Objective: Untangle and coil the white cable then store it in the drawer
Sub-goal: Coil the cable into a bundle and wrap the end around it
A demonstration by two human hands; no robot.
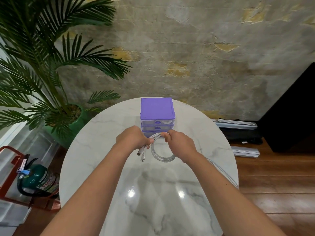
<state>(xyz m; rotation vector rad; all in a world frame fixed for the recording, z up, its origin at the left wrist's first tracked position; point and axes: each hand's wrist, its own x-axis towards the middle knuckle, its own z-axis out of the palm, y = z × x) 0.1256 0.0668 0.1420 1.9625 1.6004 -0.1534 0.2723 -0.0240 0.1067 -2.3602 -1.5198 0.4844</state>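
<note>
- table (95, 155): round, white marble top, glossy, two light glares near the front
- purple drawer unit (156, 108) stands at the far edge, three clear drawers facing the camera
- thin white cable strands (225, 174) trail across the right edge

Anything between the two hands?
Only the white cable: its coil spans from left hand to right hand, over bare table. Head view.

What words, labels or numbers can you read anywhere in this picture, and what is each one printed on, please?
"FIRE": red letters, partly cut off, on the label of the green fire extinguisher.
The extinguisher's smaller print and its hanging tags: too small and blurred to read.
Purple drawer unit, white cable, table: no text visible.
</note>
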